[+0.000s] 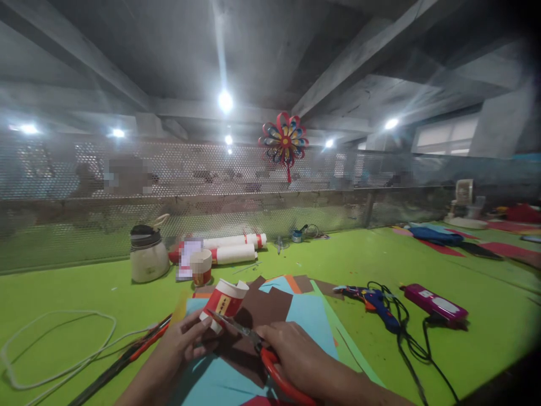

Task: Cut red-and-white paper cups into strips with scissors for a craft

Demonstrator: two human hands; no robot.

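A red and white paper cup (229, 300) is tilted in my left hand (191, 336), whose fingers are closed around its lower side. My right hand (291, 347) grips red-handled scissors (276, 369). Their blades (234, 325) reach across to the cup's side near my left fingertips; whether they have cut into it I cannot tell. Below both hands lies a stack of coloured paper, with brown sheets (270, 309) over light blue sheets (310, 318). Another paper cup (202, 268) stands upright just behind.
A blue glue gun (374, 304) and a purple power box (435, 304) with black cords lie at right. A white kettle-like container (147, 259) and white rolls (234, 254) stand behind. A pale cord (59, 313) loops at left. A mesh partition (203, 214) bounds the green table (346, 254).
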